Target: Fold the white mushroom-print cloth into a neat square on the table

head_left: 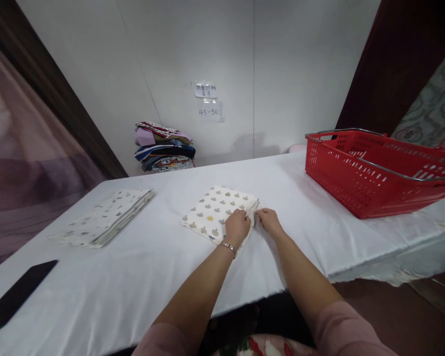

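Note:
A folded white cloth [217,210] with a grey print and a few coloured motifs lies in the middle of the table. My left hand [238,227] rests on its right side, with the fingers closed around the layered edge. Just to the right, my right hand [270,221] pinches the same edge near the far right corner. Parts of the fingertips are hidden by the hands and the fabric folds. Another folded white cloth [107,215], with small dark prints, lies flat to the left, apart from both hands.
A red plastic basket [356,185] with metal handles stands at the right. Stacked folded fabrics [165,148] rise beyond the table's back edge. A dark flat object [18,294] lies front left on the white tablecloth [133,291]. Paper signs [209,111] hang on the wall.

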`<state>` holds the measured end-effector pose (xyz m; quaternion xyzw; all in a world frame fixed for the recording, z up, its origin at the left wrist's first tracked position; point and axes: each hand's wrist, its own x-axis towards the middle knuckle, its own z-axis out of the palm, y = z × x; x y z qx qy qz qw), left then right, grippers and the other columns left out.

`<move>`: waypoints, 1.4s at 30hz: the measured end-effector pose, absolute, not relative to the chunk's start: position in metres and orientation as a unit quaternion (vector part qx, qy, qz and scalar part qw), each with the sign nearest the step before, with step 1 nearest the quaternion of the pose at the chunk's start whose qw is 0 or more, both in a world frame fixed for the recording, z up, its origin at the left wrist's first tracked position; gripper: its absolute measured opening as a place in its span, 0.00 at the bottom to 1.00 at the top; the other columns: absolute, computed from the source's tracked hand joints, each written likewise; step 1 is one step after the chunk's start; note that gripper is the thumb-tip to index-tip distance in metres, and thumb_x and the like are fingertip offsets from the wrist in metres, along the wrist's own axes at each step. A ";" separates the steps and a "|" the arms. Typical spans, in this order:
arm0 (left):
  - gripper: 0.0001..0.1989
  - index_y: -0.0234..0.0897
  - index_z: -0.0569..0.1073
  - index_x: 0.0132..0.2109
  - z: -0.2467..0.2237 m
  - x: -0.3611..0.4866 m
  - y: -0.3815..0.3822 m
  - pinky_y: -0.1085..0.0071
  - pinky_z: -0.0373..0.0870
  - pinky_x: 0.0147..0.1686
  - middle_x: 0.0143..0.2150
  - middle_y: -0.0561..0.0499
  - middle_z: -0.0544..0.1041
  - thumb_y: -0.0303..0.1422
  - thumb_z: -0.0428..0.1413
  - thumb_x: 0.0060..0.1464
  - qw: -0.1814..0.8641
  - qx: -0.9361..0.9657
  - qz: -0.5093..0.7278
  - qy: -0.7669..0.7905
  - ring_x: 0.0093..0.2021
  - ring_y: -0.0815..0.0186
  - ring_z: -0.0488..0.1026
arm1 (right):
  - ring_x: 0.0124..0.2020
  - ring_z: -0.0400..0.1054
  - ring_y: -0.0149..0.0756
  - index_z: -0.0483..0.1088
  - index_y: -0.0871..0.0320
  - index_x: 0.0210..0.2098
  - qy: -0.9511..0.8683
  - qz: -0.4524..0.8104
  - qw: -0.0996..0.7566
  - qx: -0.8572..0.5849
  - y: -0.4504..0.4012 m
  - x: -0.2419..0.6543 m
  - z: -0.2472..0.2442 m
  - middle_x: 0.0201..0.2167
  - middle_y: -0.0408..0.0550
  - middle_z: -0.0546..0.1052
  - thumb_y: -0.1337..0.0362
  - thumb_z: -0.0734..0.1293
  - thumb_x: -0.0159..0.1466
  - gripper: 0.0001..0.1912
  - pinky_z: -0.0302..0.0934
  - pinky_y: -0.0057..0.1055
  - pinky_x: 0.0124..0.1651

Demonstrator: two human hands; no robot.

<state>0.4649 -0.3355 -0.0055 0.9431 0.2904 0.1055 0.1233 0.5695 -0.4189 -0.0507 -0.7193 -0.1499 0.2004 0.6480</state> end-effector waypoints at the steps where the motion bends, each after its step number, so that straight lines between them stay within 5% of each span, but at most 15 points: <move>1: 0.10 0.39 0.72 0.37 -0.006 0.465 -0.335 0.70 0.62 0.35 0.41 0.48 0.73 0.31 0.46 0.56 0.120 0.944 0.108 0.287 0.38 0.64 0.70 | 0.10 0.50 0.24 0.62 0.58 0.14 -0.154 0.202 0.643 -0.723 -0.419 0.569 -0.051 0.06 0.36 0.59 0.60 0.63 0.49 0.11 0.43 0.24 0.15; 16: 0.09 0.36 0.71 0.39 -0.017 0.465 -0.337 0.70 0.64 0.36 0.39 0.47 0.72 0.31 0.46 0.57 0.072 0.964 0.099 0.237 0.39 0.64 0.71 | 0.09 0.49 0.25 0.61 0.57 0.14 -0.176 0.199 0.622 -0.737 -0.415 0.568 -0.053 0.05 0.36 0.58 0.59 0.62 0.50 0.11 0.43 0.24 0.15; 20: 0.11 0.34 0.71 0.41 -0.015 0.463 -0.342 0.69 0.64 0.38 0.40 0.45 0.72 0.29 0.45 0.58 0.053 0.971 0.083 0.217 0.42 0.62 0.70 | 0.13 0.55 0.26 0.66 0.58 0.20 -0.175 0.154 0.631 -0.740 -0.413 0.568 -0.054 0.10 0.38 0.64 0.60 0.61 0.51 0.09 0.49 0.24 0.18; 31: 0.09 0.38 0.71 0.40 -0.014 0.465 -0.336 0.70 0.64 0.37 0.40 0.48 0.73 0.31 0.47 0.56 0.145 0.936 0.122 0.297 0.40 0.64 0.70 | 0.15 0.57 0.27 0.67 0.58 0.23 -0.208 0.118 0.637 -0.733 -0.408 0.568 -0.060 0.12 0.37 0.65 0.52 0.63 0.53 0.15 0.51 0.25 0.20; 42: 0.11 0.34 0.69 0.43 -0.029 0.462 -0.346 0.67 0.66 0.37 0.41 0.44 0.70 0.28 0.44 0.59 0.030 0.974 0.098 0.203 0.43 0.60 0.69 | 0.13 0.58 0.26 0.67 0.59 0.36 -0.131 0.152 0.679 -0.707 -0.402 0.574 -0.058 0.18 0.38 0.69 0.53 0.65 0.53 0.17 0.51 0.24 0.16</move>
